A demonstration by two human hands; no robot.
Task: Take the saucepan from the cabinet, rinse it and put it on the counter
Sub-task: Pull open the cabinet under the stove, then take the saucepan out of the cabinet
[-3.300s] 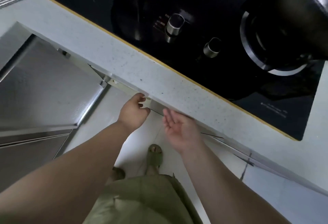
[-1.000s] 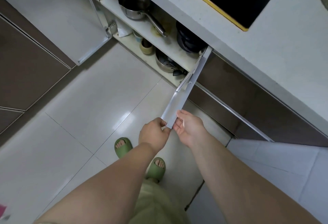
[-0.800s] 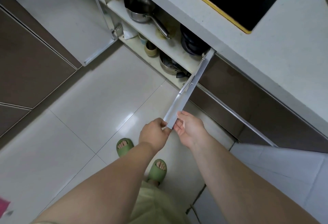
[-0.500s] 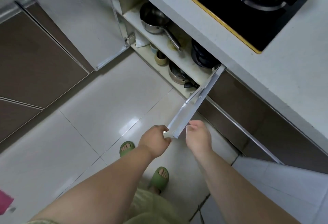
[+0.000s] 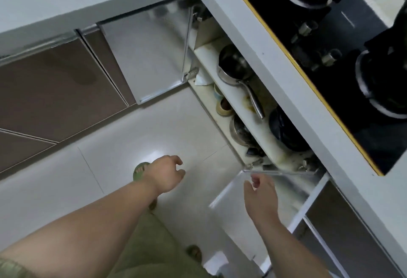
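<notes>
We look down past our green shorts (image 5: 154,244) and see our two hands over the shiny floor (image 5: 110,145). Half a moment ago both hands were pinching the edge of the right cabinet door (image 5: 286,194). Now they have let go. Our left hand (image 5: 166,175) hangs free over the floor, its fingers (image 5: 177,160) loosely curled and holding nothing. Our right hand (image 5: 261,198) floats just in front of the door, its fingers (image 5: 255,179) spread a little, also holding nothing.

The right door has swung much wider than it was. The left cabinet door (image 5: 149,57) is open too. So now the whole cabinet is open and nothing blocks our way in.

Past the doors we see the top shelf (image 5: 209,57). The saucepan (image 5: 234,66) sits on it, bowl up, and its long handle (image 5: 254,99) points along the shelf toward our side. A dark pot (image 5: 286,132) sits next to the end of the handle. Lower down there is a small cup (image 5: 223,107) and a shiny lid (image 5: 241,131).

Farthest away, above the cabinet, is the table (image 5: 253,42) with the black stove (image 5: 330,46) on it.

We think the opening step is done. The pan has not been touched yet. Next we should reach in and take the handle, and we should lift it gently so it does not bump the dark pot.
</notes>
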